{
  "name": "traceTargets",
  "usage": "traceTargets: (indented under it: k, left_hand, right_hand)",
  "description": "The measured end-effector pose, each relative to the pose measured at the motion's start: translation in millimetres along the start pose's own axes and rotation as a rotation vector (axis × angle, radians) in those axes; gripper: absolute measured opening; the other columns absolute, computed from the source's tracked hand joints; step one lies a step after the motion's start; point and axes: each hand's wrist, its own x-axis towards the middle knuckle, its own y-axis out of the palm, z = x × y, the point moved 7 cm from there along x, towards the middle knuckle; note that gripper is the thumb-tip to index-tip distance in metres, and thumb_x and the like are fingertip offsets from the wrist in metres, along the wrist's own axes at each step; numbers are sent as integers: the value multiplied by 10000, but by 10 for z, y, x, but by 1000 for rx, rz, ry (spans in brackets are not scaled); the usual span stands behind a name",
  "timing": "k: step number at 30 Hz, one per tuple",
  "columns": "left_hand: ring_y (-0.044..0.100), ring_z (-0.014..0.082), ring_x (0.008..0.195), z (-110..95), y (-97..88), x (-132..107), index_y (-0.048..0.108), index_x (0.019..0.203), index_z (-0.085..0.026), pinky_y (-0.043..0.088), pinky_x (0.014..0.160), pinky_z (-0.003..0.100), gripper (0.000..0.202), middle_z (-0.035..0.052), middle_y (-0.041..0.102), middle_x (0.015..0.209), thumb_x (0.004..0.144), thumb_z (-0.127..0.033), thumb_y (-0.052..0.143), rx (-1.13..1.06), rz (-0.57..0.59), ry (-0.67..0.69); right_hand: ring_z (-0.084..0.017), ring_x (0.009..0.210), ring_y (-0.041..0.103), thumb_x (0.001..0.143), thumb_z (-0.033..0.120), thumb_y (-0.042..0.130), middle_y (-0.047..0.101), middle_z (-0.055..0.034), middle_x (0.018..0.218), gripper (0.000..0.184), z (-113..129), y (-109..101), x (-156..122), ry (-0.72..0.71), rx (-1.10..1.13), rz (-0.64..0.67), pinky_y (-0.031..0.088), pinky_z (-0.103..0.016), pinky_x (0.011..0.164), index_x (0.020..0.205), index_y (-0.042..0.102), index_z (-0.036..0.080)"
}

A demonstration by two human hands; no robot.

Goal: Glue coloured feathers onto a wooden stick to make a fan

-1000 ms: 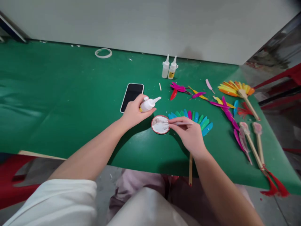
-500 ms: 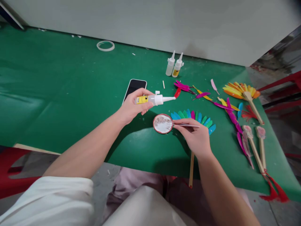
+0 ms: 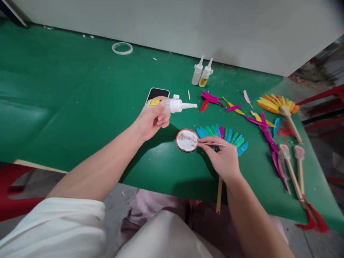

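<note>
My left hand [image 3: 152, 122] is closed around a glue bottle [image 3: 169, 105] with a yellow label; its long white nozzle points right, above the table. In my right hand [image 3: 221, 156] a pair of metal tweezers [image 3: 212, 143] is pinched, tips pointing left over a small round white dish [image 3: 187, 140] with a red rim and brownish specks inside. Whether the tips touch the dish or hold anything is too small to tell. Partly behind my right hand lies a fan of blue, green and magenta feathers [image 3: 208, 131] with a wooden handle [image 3: 219, 195].
Beyond my left hand lies a phone [image 3: 159, 93]. Two more glue bottles [image 3: 201, 73] stand near the wall, with a tape ring [image 3: 122, 48] farther left. Loose magenta feathers [image 3: 264, 132], a yellow-orange feather fan [image 3: 279, 104] and two wooden sticks with red tassels [image 3: 292, 172] lie at right.
My left hand has turned and drawn the glue bottle slightly left and up, its fingers now curled more tightly. My right hand with the tweezers stays almost in place at the dish.
</note>
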Motion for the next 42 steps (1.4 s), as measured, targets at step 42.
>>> traceTargets:
  k: [42]
  left_hand:
    - [378,56,351,40,55,-12,561,763,-189,302,359,191,344,-70,361,425,728,-524,628,-3,12,-68]
  right_hand:
    - [-169,754,657,783,300,629,710,6,844,98,-33,-84,51,-29,-176,-91,525,-280,678,824,705,254]
